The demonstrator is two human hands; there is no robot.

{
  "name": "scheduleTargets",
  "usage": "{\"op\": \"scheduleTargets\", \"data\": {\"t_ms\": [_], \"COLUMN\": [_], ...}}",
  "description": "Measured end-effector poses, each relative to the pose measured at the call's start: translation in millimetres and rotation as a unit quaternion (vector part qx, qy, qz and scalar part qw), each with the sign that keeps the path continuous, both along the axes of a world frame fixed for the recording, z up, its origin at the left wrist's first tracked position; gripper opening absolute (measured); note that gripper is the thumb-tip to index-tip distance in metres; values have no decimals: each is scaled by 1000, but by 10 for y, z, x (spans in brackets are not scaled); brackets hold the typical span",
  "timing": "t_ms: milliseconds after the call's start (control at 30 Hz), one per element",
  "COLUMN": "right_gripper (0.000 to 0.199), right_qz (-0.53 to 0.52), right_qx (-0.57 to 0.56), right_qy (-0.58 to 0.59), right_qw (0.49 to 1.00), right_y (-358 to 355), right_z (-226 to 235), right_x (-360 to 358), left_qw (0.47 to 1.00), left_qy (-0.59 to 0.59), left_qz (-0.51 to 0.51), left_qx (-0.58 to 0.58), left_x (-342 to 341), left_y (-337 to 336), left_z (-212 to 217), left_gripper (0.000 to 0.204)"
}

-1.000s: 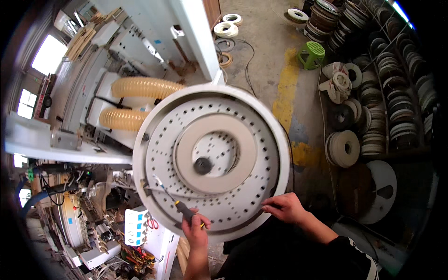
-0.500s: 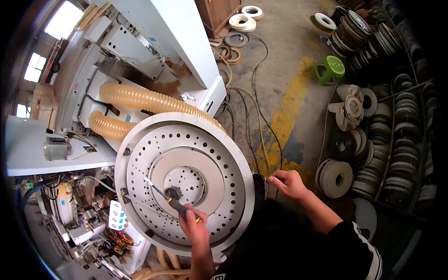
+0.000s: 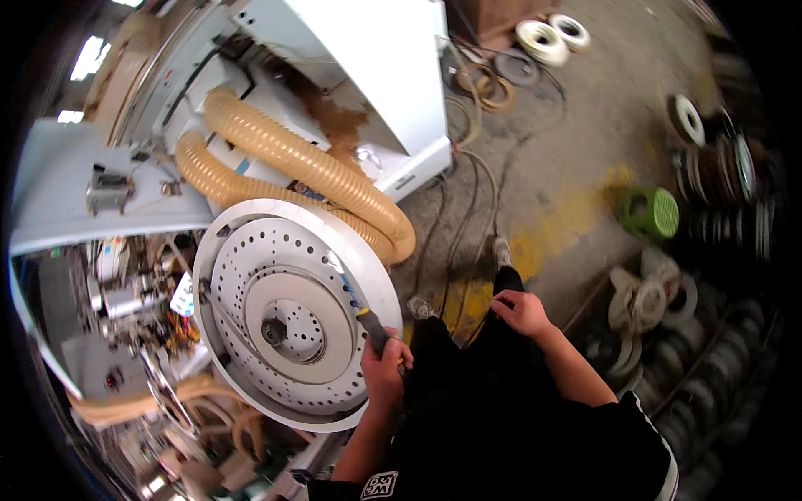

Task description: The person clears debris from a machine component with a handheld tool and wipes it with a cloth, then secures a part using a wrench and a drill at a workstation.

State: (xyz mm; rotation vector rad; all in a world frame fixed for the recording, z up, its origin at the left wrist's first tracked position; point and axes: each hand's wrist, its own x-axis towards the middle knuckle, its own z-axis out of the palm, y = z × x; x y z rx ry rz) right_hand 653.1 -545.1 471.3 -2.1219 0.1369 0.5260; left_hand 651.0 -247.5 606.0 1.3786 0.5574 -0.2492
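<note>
- Clock positions are taken from the middle of the head view, with twelve at the top edge.
- The left hand (image 3: 384, 367), at six o'clock, is closed around the handle of a slim hand tool (image 3: 365, 314) with a blue shaft.
- The right hand (image 3: 522, 313) is noted at four o'clock, its fingers curled towards the thumb; whether anything is pinched there cannot be told. The two hands are held well apart.
- The hand tool is located near the middle, towards eight o'clock, its shaft pointed towards eleven and seen across the rim of a round perforated pan (image 3: 368, 255). Contact with the rim cannot be confirmed.
- Within the pan, at eight o'clock, a pale flat roll (image 3: 337, 330) is seated around a black knob (image 3: 274, 331).
- Risk, judged: the rim could be scratched, or the shaft snagged in a hole, should the tool be lowered carelessly.
- Risk, judged: the tool could be dropped into the pan or onto the floor if the one-handed grip were loosened.
- Risk, judged: a ribbed hose (image 3: 322, 171), at ten to eleven, could be nicked by a wide swing of the tip.
- Risk, judged: a trip could be caused by cables (image 3: 455, 238) trailed across the floor (image 3: 543, 167) at two o'clock, close to the shoes (image 3: 420, 308).
</note>
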Motion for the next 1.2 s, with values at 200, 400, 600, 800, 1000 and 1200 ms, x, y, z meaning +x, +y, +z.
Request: {"op": "scheduleTargets", "data": {"t_ms": [200, 400, 600, 800, 1000, 1200], "right_gripper": [33, 34, 35, 50, 26, 19], "right_qz": [187, 240, 180, 157, 103, -11], "right_qx": [-51, 35, -49, -205, -97, 100], "right_qy": [6, 11, -70, -157, -216, -141], "right_qw": [981, 970, 980, 953, 966, 985], "right_y": [-313, 673, 1972, 2633, 2556, 2031], "right_z": [-624, -944, -1725, -2362, -2534, -1789], "right_x": [1460, 2747, 3851, 4776, 4663, 3563], "left_qw": [991, 963, 934, 916, 925, 937], "left_qy": [124, 269, 341, 389, 367, 306], "left_qz": [40, 30, 107, 96, 99, 75], "left_qx": [-19, -6, 4, -3, 17, 153], "left_x": [-42, -409, -573, -700, -801, -586], "left_y": [-932, -1269, -1351, -1391, -1327, -1261], "left_z": [-395, -844, -1299, -1590, -1681, -1603], "left_gripper": [24, 33, 32, 33, 39, 41]}}
